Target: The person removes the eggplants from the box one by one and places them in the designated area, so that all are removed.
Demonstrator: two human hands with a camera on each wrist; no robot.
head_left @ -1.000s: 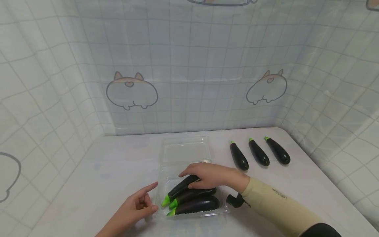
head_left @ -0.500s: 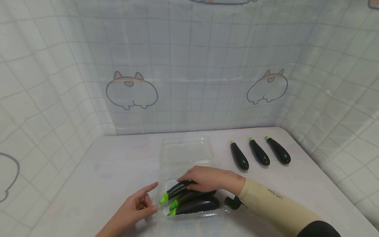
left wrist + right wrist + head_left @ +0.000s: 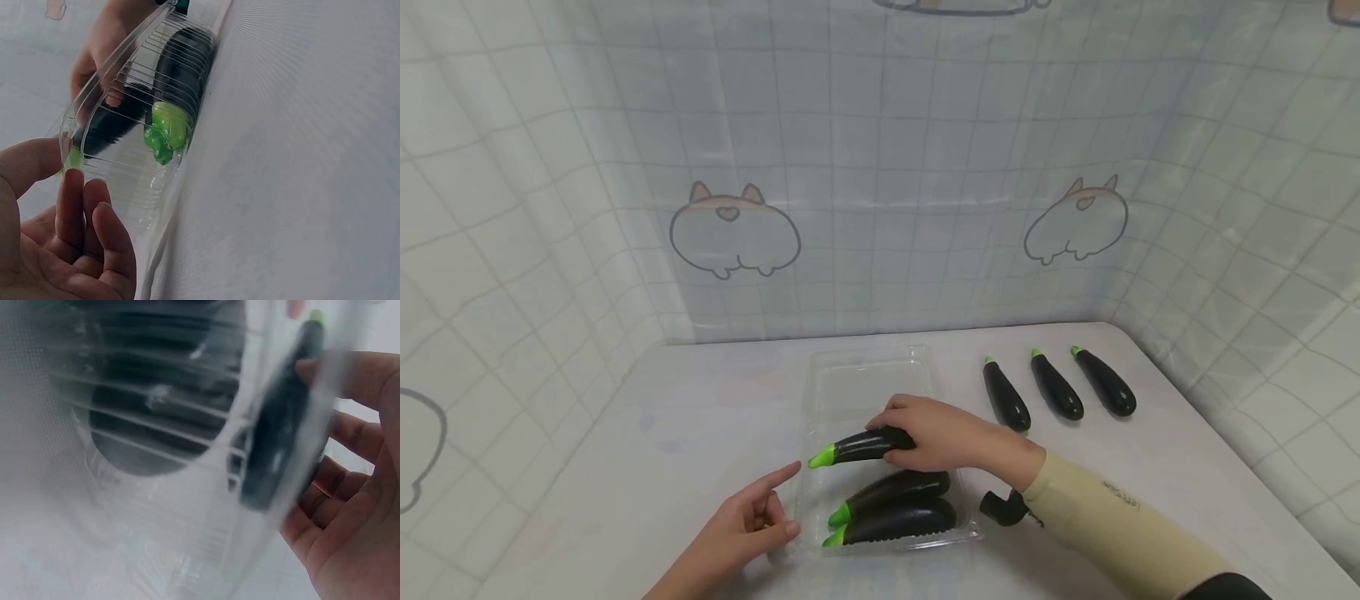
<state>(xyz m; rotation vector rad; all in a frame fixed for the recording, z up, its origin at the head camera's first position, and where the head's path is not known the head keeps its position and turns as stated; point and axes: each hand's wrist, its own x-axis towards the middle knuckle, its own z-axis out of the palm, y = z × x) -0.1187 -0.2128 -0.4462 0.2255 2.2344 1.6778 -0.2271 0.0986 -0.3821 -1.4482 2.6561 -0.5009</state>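
In the head view, my right hand (image 3: 928,432) grips a dark eggplant (image 3: 861,446) with a bright green stem, thumb on one side and fingers on the other. It hangs over the far part of a clear plastic clamshell box (image 3: 812,537). Below it, a middle eggplant (image 3: 898,490) and a front eggplant (image 3: 904,518) lie side by side in the box. My left hand (image 3: 741,525) is at the box's left edge, index finger and thumb spread apart with their tips right at the wall. In the left wrist view, its fingers (image 3: 70,200) reach the ribbed plastic side.
Three more eggplants lie in a slanted row at the back right: one nearest the box (image 3: 1006,396), a middle one (image 3: 1057,386) and an outer one (image 3: 1103,382). The box's lid (image 3: 868,383) lies folded back behind it. A grid-patterned curtain (image 3: 880,208) surrounds the white table (image 3: 685,450).
My right hand has raised the rear eggplant off the other two, up and slightly away from me, levelling it somewhat. My left hand has stayed at the box's edge.
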